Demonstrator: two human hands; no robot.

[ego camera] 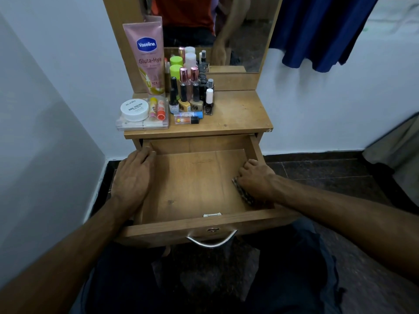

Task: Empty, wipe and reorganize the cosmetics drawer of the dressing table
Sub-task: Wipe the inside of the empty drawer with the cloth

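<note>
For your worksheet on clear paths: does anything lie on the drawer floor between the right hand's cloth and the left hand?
Nothing visible does. The drawer floor is bare between the patterned cloth under the right hand and the left hand on the left wall.

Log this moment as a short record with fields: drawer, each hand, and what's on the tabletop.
drawer: wooden drawer pulled open, floor bare except at the right hand
left hand: left hand rests flat on the drawer's left wall
right hand: right hand presses a dark patterned cloth near the drawer's right wall
tabletop: pink Vaseline tube, nail polish bottles, white round nail polish remover tub on a clear plastic box
</note>
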